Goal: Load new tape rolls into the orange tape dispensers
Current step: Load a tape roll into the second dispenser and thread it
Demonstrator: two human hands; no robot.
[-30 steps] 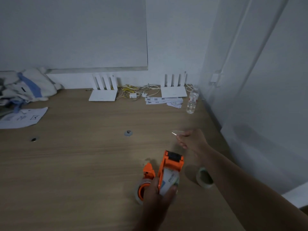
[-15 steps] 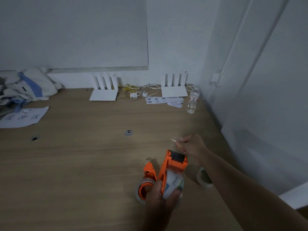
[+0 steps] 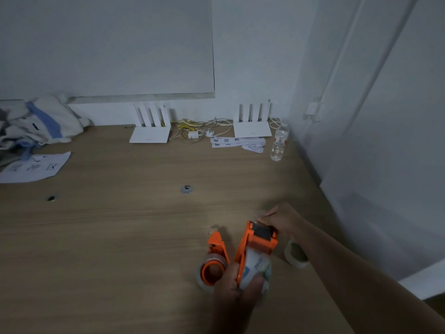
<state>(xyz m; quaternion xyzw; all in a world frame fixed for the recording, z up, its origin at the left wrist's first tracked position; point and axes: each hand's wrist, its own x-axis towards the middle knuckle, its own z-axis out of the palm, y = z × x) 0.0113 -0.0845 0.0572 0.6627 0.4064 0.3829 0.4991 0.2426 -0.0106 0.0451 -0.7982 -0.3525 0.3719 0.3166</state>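
Note:
My left hand grips an orange tape dispenser with a tape roll in it, held above the wooden table. My right hand pinches the clear tape end at the dispenser's black front edge. A second orange dispenser with a clear roll lies on the table just left of the first. A loose tape roll sits to the right, partly hidden by my right forearm.
Two white routers and cables stand along the back wall. A water bottle stands at the back right beside paper slips. Clothing and a printed sheet lie at the left. The wall runs close on the right.
My right hand has drawn back toward me, from stretched out in front of the dispenser to right at its front edge. The left hand keeps holding the dispenser.

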